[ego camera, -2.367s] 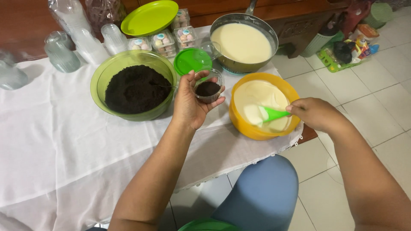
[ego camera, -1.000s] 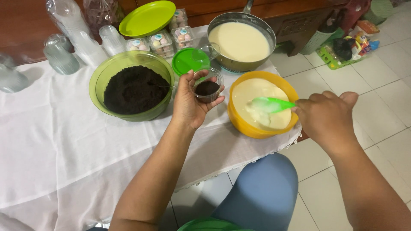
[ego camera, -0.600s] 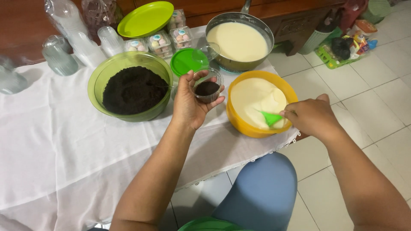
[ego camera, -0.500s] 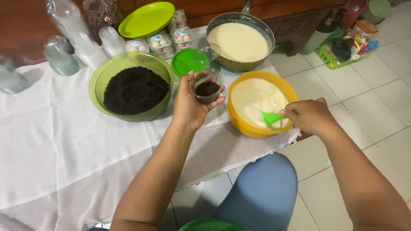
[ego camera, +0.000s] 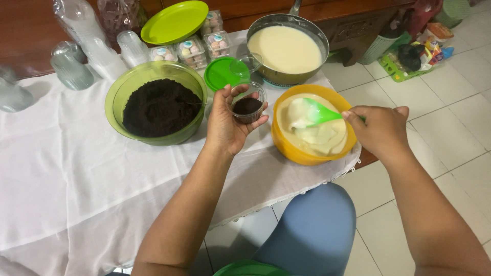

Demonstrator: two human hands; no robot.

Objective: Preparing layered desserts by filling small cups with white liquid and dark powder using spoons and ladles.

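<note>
Here I noted the left hand (ego camera: pixel 226 122) with fingers clamped around the small clear cup (ego camera: pixel 248 107) of dark crumbs, held level beside the yellow bowl (ego camera: pixel 286 148), while the right hand's (ego camera: pixel 381 130) fingers gripped the green spoon (ego camera: pixel 319 113), loaded with cream.

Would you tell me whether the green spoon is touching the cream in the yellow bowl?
Touching: in the head view the spoon blade lies in the cream, smeared white, held by the right hand.
</note>
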